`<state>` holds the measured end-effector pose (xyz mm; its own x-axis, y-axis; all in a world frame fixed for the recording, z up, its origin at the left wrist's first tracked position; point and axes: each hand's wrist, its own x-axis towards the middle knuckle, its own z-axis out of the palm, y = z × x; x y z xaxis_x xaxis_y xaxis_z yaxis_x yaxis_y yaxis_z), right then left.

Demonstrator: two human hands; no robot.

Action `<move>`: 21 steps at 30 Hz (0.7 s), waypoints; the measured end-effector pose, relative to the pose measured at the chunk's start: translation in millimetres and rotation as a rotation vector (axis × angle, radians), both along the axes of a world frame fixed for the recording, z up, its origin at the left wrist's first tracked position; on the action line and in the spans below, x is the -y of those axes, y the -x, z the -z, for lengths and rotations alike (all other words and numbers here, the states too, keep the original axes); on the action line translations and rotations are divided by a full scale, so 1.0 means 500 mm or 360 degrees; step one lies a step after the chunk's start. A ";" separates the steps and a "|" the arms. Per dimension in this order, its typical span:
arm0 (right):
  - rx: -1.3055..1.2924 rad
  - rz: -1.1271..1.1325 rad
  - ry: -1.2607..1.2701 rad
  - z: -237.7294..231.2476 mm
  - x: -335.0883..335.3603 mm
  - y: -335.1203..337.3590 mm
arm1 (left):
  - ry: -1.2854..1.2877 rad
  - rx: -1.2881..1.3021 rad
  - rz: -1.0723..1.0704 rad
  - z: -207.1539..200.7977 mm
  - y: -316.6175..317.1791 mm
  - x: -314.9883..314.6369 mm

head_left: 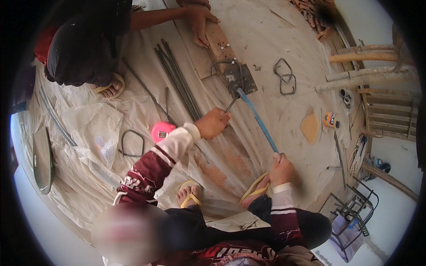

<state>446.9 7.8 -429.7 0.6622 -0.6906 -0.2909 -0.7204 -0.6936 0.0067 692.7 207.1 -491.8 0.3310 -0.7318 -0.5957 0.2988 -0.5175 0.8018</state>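
My right hand [282,169] is closed round the lower end of a long blue metal bar [258,119]. The bar's far end meets a dark metal plate [248,83] at the end of a wooden block [218,41] studded with nails. My left hand [214,123] grips the near end of a thin steel rod [231,104], whose far part is bent into an angular loop over the plate. Another person's hand [202,23] presses on the block's far end. Two bent steel rings [285,77] lie right of the plate.
Several straight steel rods [179,82] lie left of the block. A pink tape measure [162,131] and another bent ring [132,144] sit near my left forearm. At right are a bottle [330,120], wooden poles [364,80] and a stack of bent rings [353,217]. Plastic sheeting [93,124] covers the floor.
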 end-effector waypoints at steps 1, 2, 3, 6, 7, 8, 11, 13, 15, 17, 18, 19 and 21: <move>0.0034 0.0043 -0.0012 -0.001 -0.046 0.004 | 0.0009 0.0136 0.0085 0.020 -0.010 -0.013; 0.0078 0.0087 -0.0012 -0.002 -0.087 0.005 | 0.0043 0.0223 0.0120 0.039 -0.023 -0.015; 0.0140 -0.0061 0.0079 0.000 -0.139 0.017 | 0.0074 0.0336 0.0233 0.060 -0.042 -0.031; 0.0363 -0.0170 -0.0079 0.035 -0.205 0.050 | 0.0103 0.0607 0.0418 0.073 -0.084 -0.055; 0.0444 0.0025 -0.0417 0.053 -0.182 0.066 | 0.0086 0.0637 0.0387 0.051 -0.082 -0.041; 0.0541 0.0204 -0.0770 0.054 -0.165 0.060 | 0.0053 0.0683 0.0346 0.031 -0.084 -0.036; 0.0113 0.0652 -0.1263 -0.013 -0.115 0.037 | -0.0131 0.0910 0.0081 -0.008 -0.045 -0.040; 0.0237 0.0519 -0.1167 0.014 -0.100 0.062 | -0.0257 0.1169 -0.0083 0.001 -0.006 -0.031; 0.0349 0.0244 -0.0889 0.004 -0.125 0.042 | -0.0313 0.1324 -0.0104 -0.024 0.006 -0.027; 0.0262 0.0233 -0.0779 -0.008 -0.138 0.032 | -0.0300 0.1463 -0.0039 -0.021 0.010 -0.038; 0.0218 0.0228 -0.0722 -0.012 -0.140 0.025 | -0.0309 0.1512 -0.0031 -0.020 0.006 -0.041; 0.0217 0.0224 -0.0725 -0.014 -0.139 0.023 | -0.0310 0.1552 -0.0018 -0.017 0.005 -0.043; 0.0216 0.0213 -0.0731 -0.017 -0.138 0.021 | -0.0297 0.1630 0.0069 -0.012 0.001 -0.046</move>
